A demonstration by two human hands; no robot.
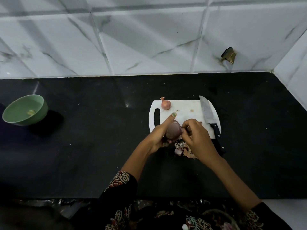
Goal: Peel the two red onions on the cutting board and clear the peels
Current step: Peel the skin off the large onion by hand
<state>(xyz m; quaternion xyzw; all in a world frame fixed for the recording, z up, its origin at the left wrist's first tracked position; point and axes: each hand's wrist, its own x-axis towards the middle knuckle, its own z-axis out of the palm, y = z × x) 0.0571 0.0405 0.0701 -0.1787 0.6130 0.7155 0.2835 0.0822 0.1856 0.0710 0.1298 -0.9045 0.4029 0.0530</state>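
Note:
My left hand (pixel 159 131) grips a purple, mostly bare red onion (pixel 174 131) over the near edge of the white cutting board (pixel 186 112), forefinger pointing up. My right hand (pixel 197 138) has its fingertips curled against the onion's right side, pinching at its skin. A second, smaller red onion (pixel 165 104) with its dry skin on stands at the board's far left corner. A pile of loose peels (pixel 181 149) lies on the black counter just below the board, partly under my right hand.
A large knife (pixel 209 117) lies along the board's right edge, black handle toward me. A green bowl (pixel 25 110) stands far left on the black counter (pixel 99 138). A tiled wall closes the back and right side.

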